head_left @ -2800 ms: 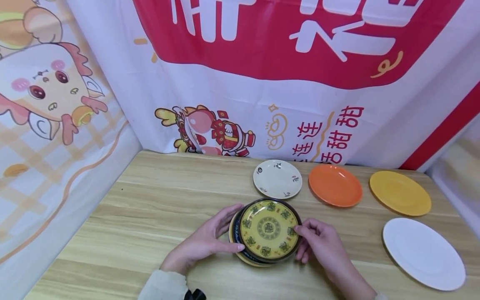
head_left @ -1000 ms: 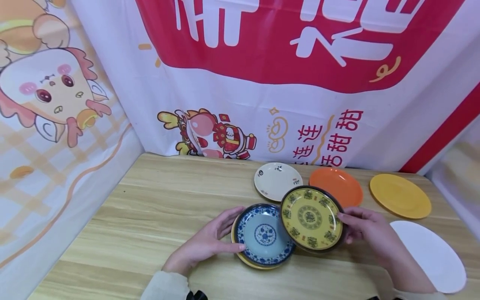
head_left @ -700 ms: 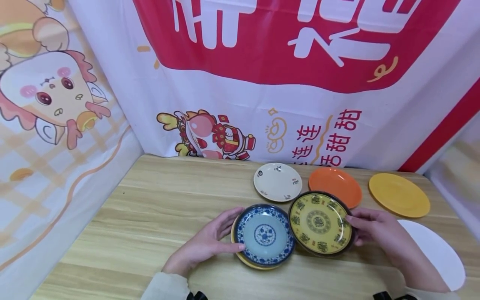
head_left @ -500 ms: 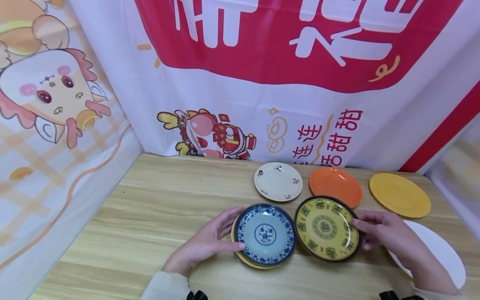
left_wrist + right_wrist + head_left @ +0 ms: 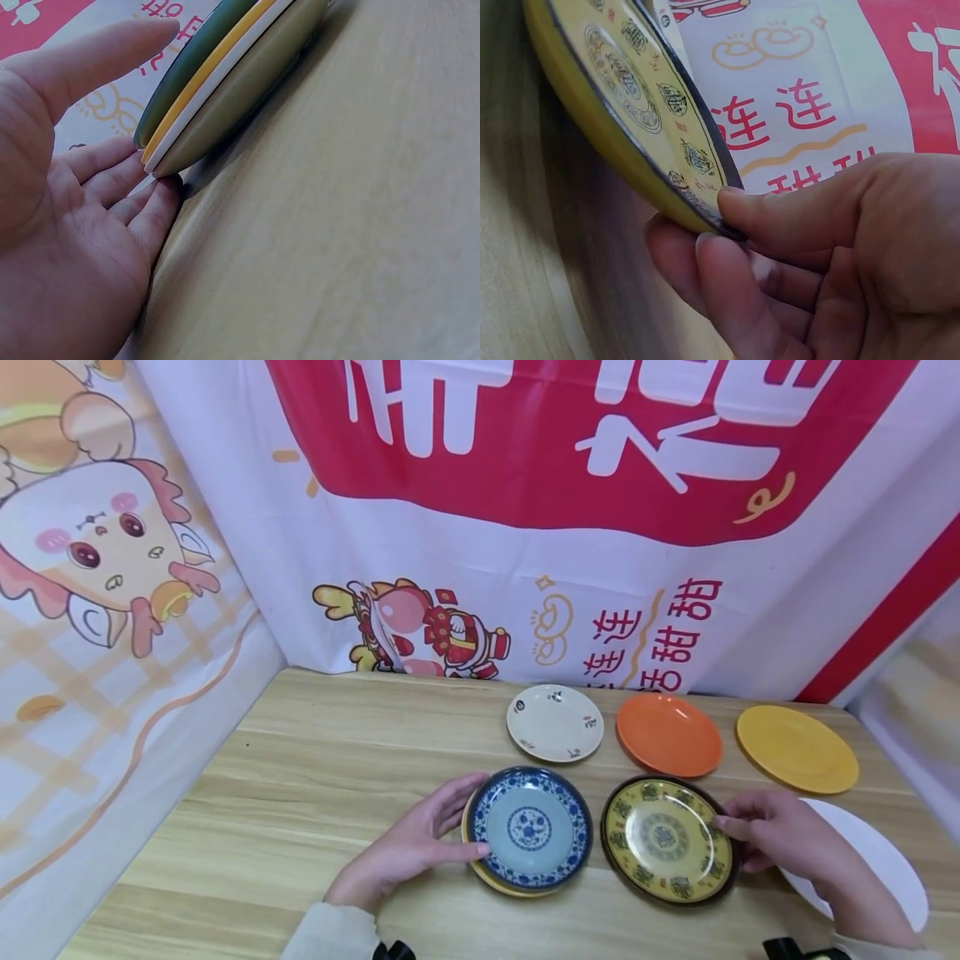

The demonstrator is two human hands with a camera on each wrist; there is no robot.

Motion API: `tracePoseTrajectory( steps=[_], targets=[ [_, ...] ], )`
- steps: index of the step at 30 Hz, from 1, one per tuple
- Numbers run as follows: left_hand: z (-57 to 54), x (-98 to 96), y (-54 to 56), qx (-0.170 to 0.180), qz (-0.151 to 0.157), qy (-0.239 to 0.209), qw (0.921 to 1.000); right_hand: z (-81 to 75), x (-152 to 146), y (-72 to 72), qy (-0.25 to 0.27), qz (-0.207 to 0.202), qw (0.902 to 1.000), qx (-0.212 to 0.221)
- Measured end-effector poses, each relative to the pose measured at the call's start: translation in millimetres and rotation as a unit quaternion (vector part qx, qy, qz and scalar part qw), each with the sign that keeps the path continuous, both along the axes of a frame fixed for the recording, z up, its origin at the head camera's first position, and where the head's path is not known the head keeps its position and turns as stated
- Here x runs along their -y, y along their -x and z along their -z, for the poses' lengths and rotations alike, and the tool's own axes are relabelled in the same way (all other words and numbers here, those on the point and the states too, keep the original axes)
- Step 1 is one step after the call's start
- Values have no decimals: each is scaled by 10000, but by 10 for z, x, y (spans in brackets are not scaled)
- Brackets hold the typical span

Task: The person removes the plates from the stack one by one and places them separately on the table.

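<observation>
In the head view my right hand (image 5: 783, 835) pinches the right rim of a yellow patterned plate (image 5: 663, 839) with a dark edge. The right wrist view has the thumb on top and fingers beneath the rim of this tilted plate (image 5: 630, 82). To its left, a blue-and-white floral plate (image 5: 529, 828) tops a stack. Other plates, one yellow (image 5: 202, 79) and one white (image 5: 214, 86), show edge-on under it in the left wrist view. My left hand (image 5: 420, 839) rests against the stack's left side, its fingers extended and touching the edges, the thumb near the top rim.
Along the back of the wooden table (image 5: 322, 760) lie a small white patterned plate (image 5: 555, 723), an orange plate (image 5: 669, 735) and a yellow plate (image 5: 797, 749). A large white plate (image 5: 873, 852) is partly behind my right forearm. A printed cloth (image 5: 450, 552) hangs behind.
My right hand has lifted the yellow patterned plate off the stack, uncovering the blue one, then carried it right and lowered it toward the table. My left hand has stayed at the stack.
</observation>
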State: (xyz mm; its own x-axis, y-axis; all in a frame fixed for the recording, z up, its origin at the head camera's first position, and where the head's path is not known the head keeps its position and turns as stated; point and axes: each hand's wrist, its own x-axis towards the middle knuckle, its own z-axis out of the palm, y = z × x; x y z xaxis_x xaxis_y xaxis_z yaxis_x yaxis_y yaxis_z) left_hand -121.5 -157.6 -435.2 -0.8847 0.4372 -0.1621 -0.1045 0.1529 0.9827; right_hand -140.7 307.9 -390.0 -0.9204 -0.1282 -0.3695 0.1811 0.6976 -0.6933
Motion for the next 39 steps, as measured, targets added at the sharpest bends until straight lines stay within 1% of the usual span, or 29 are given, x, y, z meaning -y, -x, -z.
tracePoseTrajectory(
  steps=[2,6,9,15,18,23,31,39],
  targets=[
    [-2,0,0,6,-18,15,10000,21,-4,9,-28,-78,10000,-26],
    [-7,-3,1,19,-47,27,10000,46,12,34,-90,6,9999,58],
    [-10,-5,6,34,-67,7,10000,56,42,49,-314,90,9994,131],
    [3,-9,10,55,-107,34,9999,95,79,53,-772,12,9970,-52],
    [6,-8,7,67,-113,33,9999,109,83,48,-906,90,9958,-86],
    [7,-10,7,75,-110,4,9999,122,78,59,-1029,128,9946,-90],
    [7,-10,9,116,-118,-7,9999,111,66,40,-1072,137,9941,-120],
    [7,-10,7,118,-116,-15,9999,89,35,16,-1408,100,9896,-280]
  ],
)
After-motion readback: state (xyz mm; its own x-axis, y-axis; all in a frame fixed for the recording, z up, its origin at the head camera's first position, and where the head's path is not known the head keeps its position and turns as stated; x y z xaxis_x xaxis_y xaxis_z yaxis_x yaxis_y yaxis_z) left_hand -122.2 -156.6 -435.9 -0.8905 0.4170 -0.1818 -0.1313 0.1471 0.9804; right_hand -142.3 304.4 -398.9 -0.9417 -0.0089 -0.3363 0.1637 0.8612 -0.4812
